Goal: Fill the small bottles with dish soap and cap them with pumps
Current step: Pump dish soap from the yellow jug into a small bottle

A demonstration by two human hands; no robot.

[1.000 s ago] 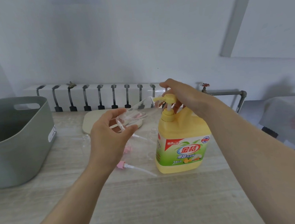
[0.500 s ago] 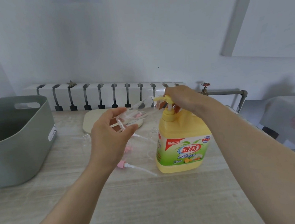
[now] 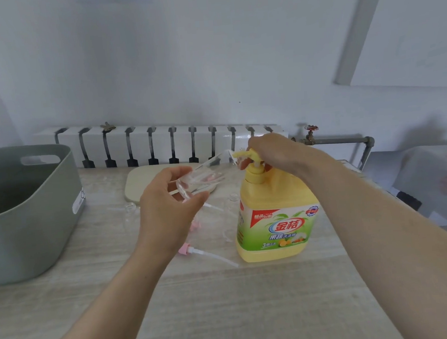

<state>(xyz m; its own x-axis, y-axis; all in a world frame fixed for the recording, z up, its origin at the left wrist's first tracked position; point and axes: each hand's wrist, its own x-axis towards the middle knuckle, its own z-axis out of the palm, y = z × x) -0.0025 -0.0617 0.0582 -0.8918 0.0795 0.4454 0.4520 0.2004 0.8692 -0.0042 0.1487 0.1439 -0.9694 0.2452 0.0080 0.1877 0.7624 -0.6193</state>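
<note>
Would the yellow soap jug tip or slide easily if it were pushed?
Probably not: the soap jug is squat with a wide base flat on the table. It is large, so likely heavy to lift. The right hand gripping its pump should steady it too.

Table [image 3: 227,302]: soap jug [image 3: 275,226], grey tub [image 3: 25,219], pink pump [image 3: 186,248].
</note>
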